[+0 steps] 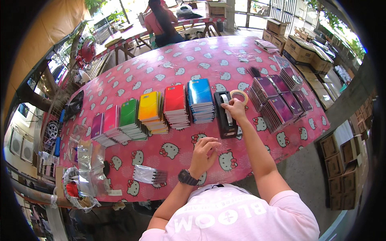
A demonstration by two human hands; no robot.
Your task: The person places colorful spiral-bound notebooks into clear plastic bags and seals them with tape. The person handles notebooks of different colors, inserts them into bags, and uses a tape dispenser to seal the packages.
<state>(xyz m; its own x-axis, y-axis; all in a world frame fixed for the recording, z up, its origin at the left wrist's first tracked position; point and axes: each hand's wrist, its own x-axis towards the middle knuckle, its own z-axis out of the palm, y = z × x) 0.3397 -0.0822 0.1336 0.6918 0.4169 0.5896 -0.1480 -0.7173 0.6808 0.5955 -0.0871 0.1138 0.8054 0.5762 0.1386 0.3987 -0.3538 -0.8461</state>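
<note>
Where the black tape dispenser (228, 131) sits on the pink tablecloth (245, 166), the right hand (235, 107) pinches its pale roll (229, 119); the left hand (204, 157), loosely half-curled, is near the dispenser's closer end. Blue notebooks (200, 93) stand just left, a tan tape ring (246, 98) right.

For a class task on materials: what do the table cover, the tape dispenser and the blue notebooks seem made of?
Table cover: probably glossy plastic sheet, by its bright reflections.
Black tape dispenser: likely hard plastic, by its smooth, moulded-looking body.
Blue notebooks: paper pages, by the white layered edges; shiny covers, perhaps coated card or plastic.
</note>
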